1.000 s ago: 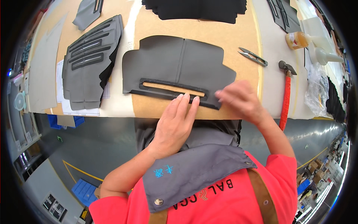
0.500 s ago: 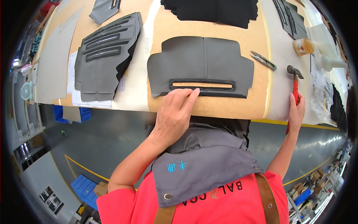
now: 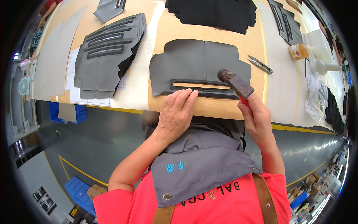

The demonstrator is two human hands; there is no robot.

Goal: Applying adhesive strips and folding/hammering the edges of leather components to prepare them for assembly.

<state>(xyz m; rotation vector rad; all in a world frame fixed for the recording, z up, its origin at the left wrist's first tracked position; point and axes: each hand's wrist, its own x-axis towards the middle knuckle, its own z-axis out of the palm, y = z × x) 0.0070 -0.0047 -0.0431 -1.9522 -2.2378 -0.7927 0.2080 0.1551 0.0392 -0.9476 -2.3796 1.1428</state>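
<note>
A flat grey leather-like panel (image 3: 201, 61) lies before me on the tan board, with a black-edged slot along its near side. My left hand (image 3: 177, 108) rests on the panel's near edge just below the slot, fingers stretched out and pressing down, holding nothing. Wrapped round the red handle of a hammer (image 3: 238, 85), my right hand (image 3: 258, 117) is raised at the panel's near right corner. The hammer's dark metal head hangs over the right end of the slot, apart from the panel as far as I can see.
Thread snips (image 3: 260, 64) lie right of the panel. A stack of slotted grey panels (image 3: 108, 63) sits at left, black pieces (image 3: 212, 13) at the far side. An amber-filled bottle (image 3: 297, 52), white funnel (image 3: 326, 67) and clear plastic bag (image 3: 316, 97) stand along the right.
My right hand has lifted the hammer from the table's right side and carried it left over the panel's right part. My left hand stays at the near edge.
</note>
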